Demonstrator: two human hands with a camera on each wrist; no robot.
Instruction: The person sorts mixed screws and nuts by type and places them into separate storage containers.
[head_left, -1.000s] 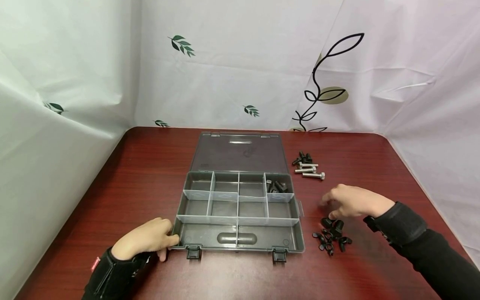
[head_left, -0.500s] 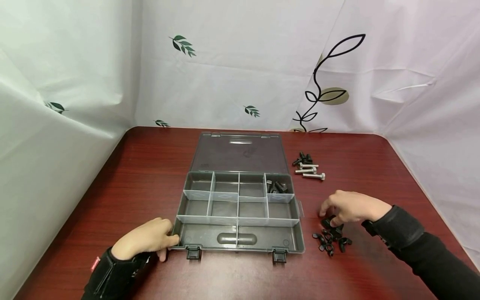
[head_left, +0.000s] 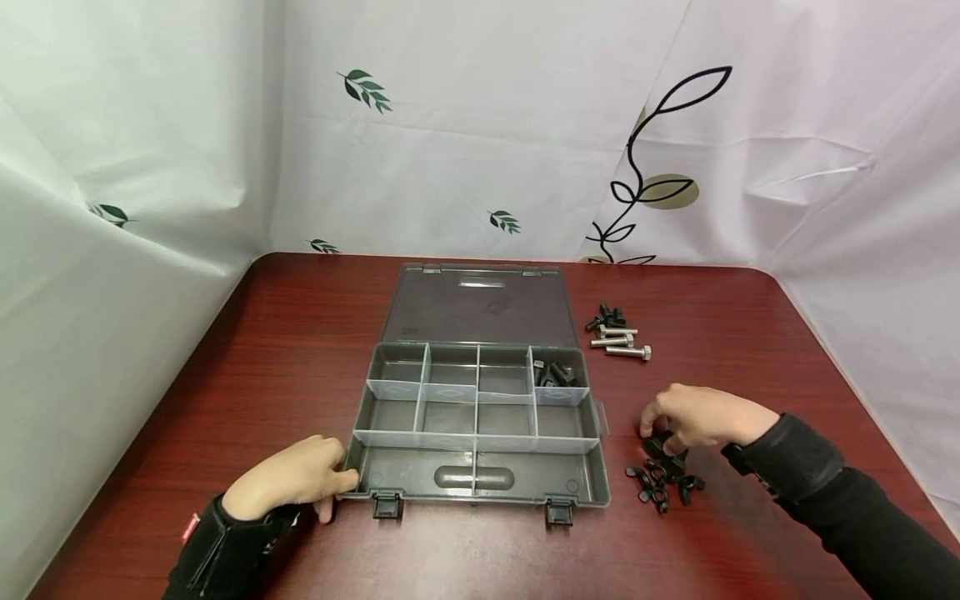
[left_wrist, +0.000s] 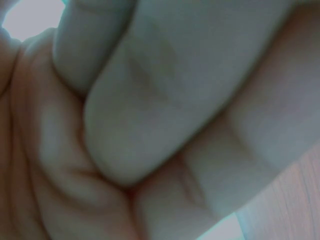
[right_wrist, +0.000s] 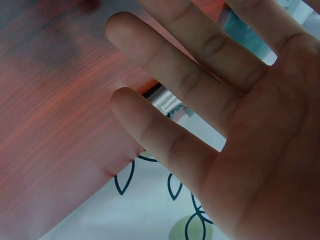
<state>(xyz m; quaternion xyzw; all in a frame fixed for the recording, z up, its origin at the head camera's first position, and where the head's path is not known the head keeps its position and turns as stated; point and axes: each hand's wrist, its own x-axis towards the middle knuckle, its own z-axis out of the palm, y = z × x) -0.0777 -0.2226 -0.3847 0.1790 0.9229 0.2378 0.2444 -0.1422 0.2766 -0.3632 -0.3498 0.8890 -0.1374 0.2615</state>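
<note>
A grey plastic compartment box (head_left: 420, 458) lies with its lid (head_left: 480, 304) folded back. At its front left corner, my left hand (head_left: 292, 475) grips the rim; the left wrist view is filled by its curled fingers (left_wrist: 145, 110). To the right of the box, my right hand (head_left: 705, 414) is over a small pile, thumb and index finger pinching a short black cap-like piece (head_left: 656, 445). Several black wing nuts (head_left: 658, 497) lie just in front of it. In the right wrist view the other fingers (right_wrist: 165, 65) extend loosely, with thumb and index out of sight.
Several small black bolts (head_left: 551, 374) lie in the box's back right compartment. Silver hex bolts (head_left: 628, 353) and a cluster of black bolts (head_left: 606, 317) lie right of the lid. White patterned cloth (head_left: 465, 150) borders the red-brown table (head_left: 300, 317).
My right hand has come down and slightly toward me onto the black pieces, its thumb and index finger closing around one. The left hand and box have stayed put.
</note>
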